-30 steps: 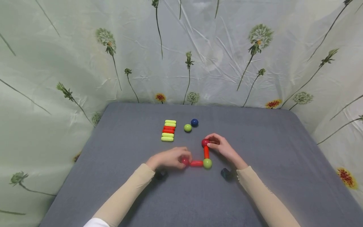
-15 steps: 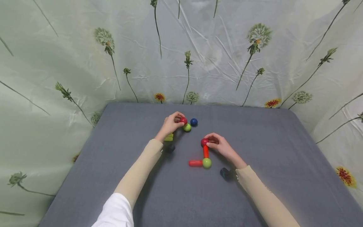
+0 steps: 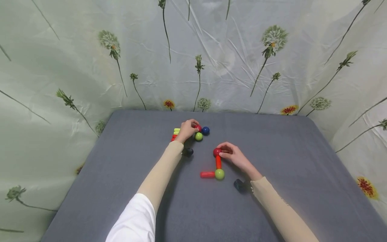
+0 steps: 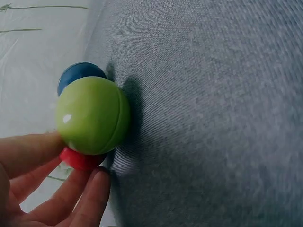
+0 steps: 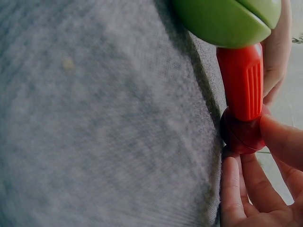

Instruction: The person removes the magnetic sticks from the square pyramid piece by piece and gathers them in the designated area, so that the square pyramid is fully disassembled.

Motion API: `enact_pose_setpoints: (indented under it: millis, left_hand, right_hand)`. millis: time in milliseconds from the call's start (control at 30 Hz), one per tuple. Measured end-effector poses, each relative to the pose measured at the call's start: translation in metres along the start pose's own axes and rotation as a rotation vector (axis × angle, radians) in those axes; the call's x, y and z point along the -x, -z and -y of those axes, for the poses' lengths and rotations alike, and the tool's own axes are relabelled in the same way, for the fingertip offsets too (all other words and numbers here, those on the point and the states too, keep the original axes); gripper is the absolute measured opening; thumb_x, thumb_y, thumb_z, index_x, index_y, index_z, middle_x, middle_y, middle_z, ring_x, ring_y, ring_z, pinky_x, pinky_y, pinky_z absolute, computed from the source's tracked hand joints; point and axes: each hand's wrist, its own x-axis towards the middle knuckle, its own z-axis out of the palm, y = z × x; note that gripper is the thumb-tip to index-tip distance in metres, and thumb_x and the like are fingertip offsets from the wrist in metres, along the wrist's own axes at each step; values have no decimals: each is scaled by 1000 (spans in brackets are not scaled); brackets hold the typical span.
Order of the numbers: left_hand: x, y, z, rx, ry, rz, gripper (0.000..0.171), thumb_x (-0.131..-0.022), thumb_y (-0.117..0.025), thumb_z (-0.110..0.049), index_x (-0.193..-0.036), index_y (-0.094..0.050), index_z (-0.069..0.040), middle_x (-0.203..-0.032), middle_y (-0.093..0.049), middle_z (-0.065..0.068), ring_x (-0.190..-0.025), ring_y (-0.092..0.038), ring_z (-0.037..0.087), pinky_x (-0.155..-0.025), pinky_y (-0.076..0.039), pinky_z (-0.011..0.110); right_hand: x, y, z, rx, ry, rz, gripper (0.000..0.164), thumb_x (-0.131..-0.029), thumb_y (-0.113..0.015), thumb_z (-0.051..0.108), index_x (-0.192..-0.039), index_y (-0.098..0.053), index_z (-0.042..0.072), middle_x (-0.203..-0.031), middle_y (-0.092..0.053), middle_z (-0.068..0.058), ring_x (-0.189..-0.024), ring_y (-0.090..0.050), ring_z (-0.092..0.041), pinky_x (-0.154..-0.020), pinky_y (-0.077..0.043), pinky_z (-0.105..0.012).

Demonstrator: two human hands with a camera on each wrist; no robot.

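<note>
At the back of the table my left hand (image 3: 187, 131) pinches a red ball (image 3: 198, 128) between thumb and fingers. Beside that ball sit a green ball (image 4: 92, 116) and a blue ball (image 3: 205, 130); the green one partly covers the other two in the left wrist view. My right hand (image 3: 237, 157) grips a dark red ball (image 5: 244, 131) at the far end of an upright-lying red rod (image 3: 218, 162). This rod meets a green ball (image 3: 219, 174) at the corner, from which a second red rod (image 3: 207, 174) points left.
Several yellow and red rods (image 3: 176, 130) lie in a row at the back left, partly hidden by my left hand. A grey cloth covers the table (image 3: 193, 215). Behind it hangs a floral curtain (image 3: 235, 67). Dark wrist cameras (image 3: 239, 185) sit under both wrists.
My left hand took the red ball off the left end of the lower rod and carried it back beside the green and blue balls. The right hand kept its hold.
</note>
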Motion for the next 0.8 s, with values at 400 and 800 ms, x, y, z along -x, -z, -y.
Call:
enact_pose_setpoints:
  millis: [400, 800]
  left_hand:
    - [49, 13, -1, 102, -365, 91, 27, -90, -61, 1, -117, -60, 3, -116, -58, 21, -103, -58, 31, -91, -46, 38]
    - [122, -27, 3, -261, -521, 640, 36, -83, -70, -8, -116, -62, -21, -108, -58, -11, -99, -53, 6, -88, -45, 25]
  right_hand:
    - [-1, -1, 0, -1, -13, -5, 26, -93, -60, 8, -119, -57, 3, -116, -57, -14, -106, -54, -28, -90, -46, -36]
    - [0, 0, -2, -9, 18, -1, 26, -94, -59, 8, -119, -56, 0, -116, -58, -17, -104, -55, -28, -90, -45, -35]
